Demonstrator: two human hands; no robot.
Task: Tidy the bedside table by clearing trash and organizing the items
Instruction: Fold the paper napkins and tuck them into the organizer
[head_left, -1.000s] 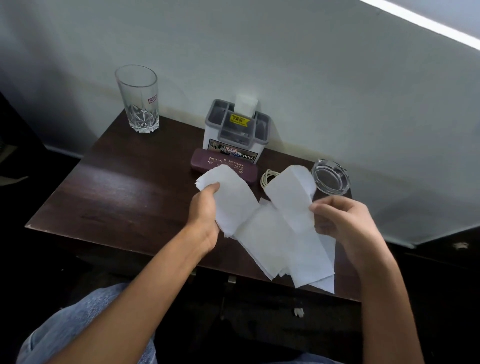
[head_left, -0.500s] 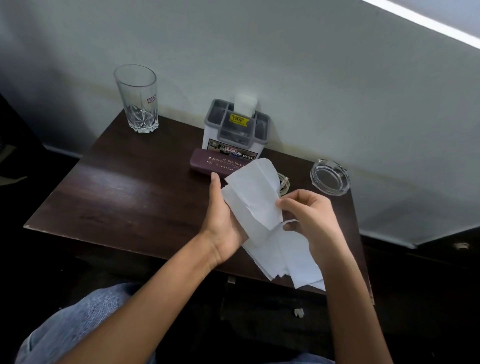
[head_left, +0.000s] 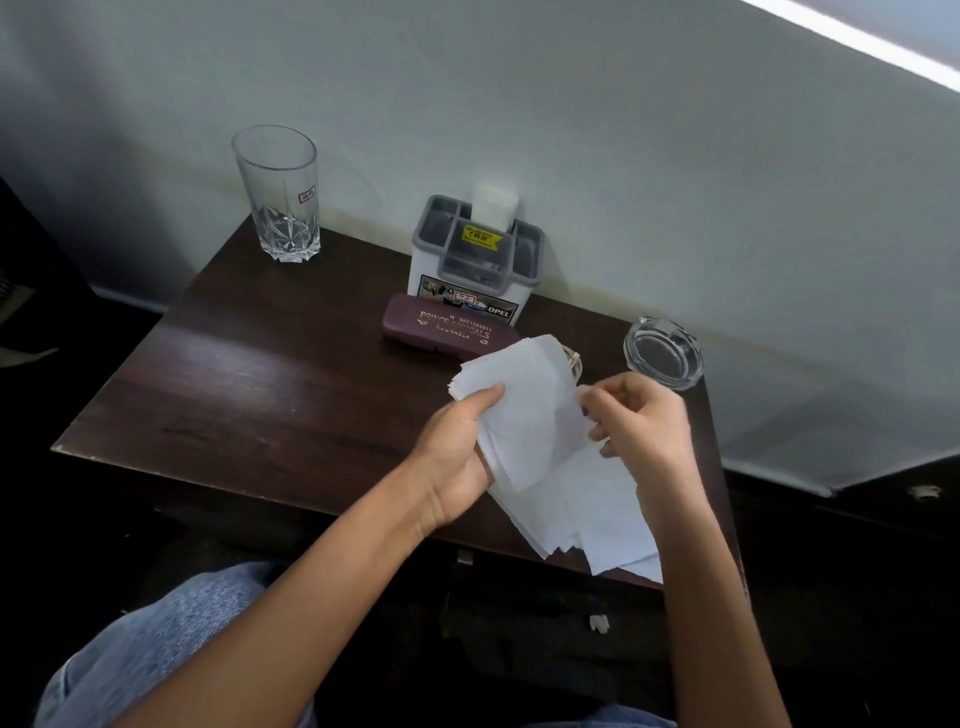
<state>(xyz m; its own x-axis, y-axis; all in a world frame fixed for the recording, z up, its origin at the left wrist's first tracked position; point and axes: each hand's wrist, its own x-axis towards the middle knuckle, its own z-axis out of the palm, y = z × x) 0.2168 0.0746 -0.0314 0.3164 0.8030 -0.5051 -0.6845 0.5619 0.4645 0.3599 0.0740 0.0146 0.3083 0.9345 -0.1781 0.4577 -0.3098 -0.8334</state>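
Left hand (head_left: 457, 452) is gripping the folded tissue paper (head_left: 530, 415), thumb lying on top; right hand (head_left: 644, 421) is pinching its other edge with curled fingers. The paper is hanging above the near right part of the dark table (head_left: 260, 395), partly hiding a pale coiled cord (head_left: 574, 361). Just behind, a maroon spectacle case (head_left: 441, 325) is lying against a grey-rimmed organiser (head_left: 475, 260); a glass ashtray (head_left: 665, 353) is sitting to the right, a tumbler (head_left: 278, 192) at the far left corner.

one glass (head_left: 278, 195), one ashtray (head_left: 663, 353), one case (head_left: 447, 326), one organizer (head_left: 475, 260)
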